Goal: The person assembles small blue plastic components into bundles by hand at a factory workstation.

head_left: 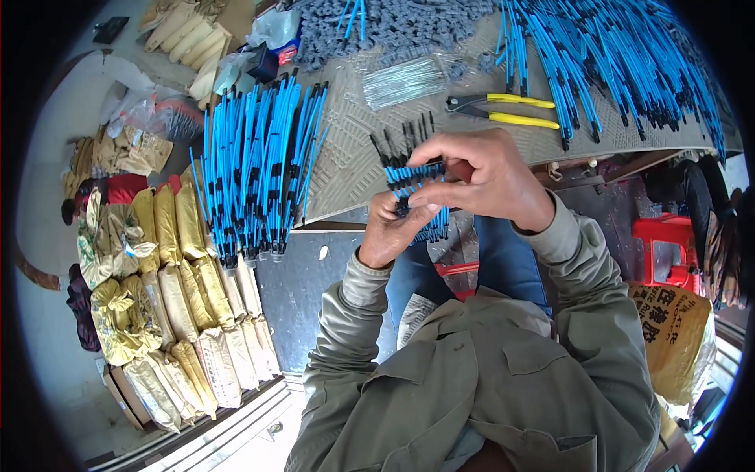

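Observation:
Between my two hands, above my lap at the table's near edge, is a bundle of thin blue rods with black ends [405, 182]. My left hand [391, 228] is closed round the bundle from below, its thumb pointing up. From the right, my right hand [487, 177] curls over the same bundle, thumb and forefinger bent against its side. Whether the right fingers also pinch a small piece there is hidden. The black tips stick up past my fingers, and the blue lower ends hang beneath.
On the table [338, 177] lie yellow-handled pliers [503, 108], a stack of thin wires [403, 82], a heap of grey parts [425, 27] and blue rods [621, 63]. Another rod pile [263, 157] overhangs the left edge. Wrapped packages [177, 291] stand left, a red stool [664, 244] right.

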{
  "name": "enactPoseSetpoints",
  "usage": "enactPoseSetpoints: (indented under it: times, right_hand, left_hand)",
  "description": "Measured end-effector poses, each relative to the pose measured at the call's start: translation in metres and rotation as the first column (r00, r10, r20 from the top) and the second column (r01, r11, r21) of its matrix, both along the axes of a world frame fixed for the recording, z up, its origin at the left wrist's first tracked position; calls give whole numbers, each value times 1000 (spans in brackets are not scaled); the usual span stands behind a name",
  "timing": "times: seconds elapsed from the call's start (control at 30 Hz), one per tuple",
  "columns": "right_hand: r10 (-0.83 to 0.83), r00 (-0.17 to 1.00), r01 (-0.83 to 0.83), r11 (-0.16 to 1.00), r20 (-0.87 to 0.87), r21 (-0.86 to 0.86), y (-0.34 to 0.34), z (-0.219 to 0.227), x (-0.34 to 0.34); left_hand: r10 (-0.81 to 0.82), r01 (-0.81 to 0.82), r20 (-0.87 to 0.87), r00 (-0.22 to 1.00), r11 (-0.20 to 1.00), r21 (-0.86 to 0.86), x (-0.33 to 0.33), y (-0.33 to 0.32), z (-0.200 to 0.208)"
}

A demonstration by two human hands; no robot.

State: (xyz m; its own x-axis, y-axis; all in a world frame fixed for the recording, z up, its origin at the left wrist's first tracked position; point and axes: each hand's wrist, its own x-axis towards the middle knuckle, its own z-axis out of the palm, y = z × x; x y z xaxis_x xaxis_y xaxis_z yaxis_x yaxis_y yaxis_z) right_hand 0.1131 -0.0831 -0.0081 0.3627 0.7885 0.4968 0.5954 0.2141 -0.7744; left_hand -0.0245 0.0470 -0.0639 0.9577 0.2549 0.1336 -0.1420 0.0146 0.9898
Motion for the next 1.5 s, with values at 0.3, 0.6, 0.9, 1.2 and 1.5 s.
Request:
enactPoseSetpoints:
  times: [0.3, 0.6, 0.9, 1.2, 1.5]
  right_hand:
    - [-76, 986, 63, 994, 148, 91, 2, 9, -3]
    - [-264, 923, 247, 964, 279, 96, -29, 4, -7]
    - [-283, 903, 242, 957, 324, 161, -25, -2, -11]
    - [-280, 897, 244, 959, 341, 147, -25, -2, -12]
    - [-289, 882, 234, 954, 373, 185, -23, -2, -12]
  left_hand:
    - [3, -1, -51, 999, 999, 38, 0, -3, 6]
    - [-19, 16, -8, 1000, 968, -250, 6, -12, 19]
    - [47, -41, 21, 999, 976, -212, 1, -9, 13]
    - [104, -96, 29, 994, 972, -215, 1, -9, 9]
    - [135, -127, 17, 991, 961, -247, 1, -9, 9]
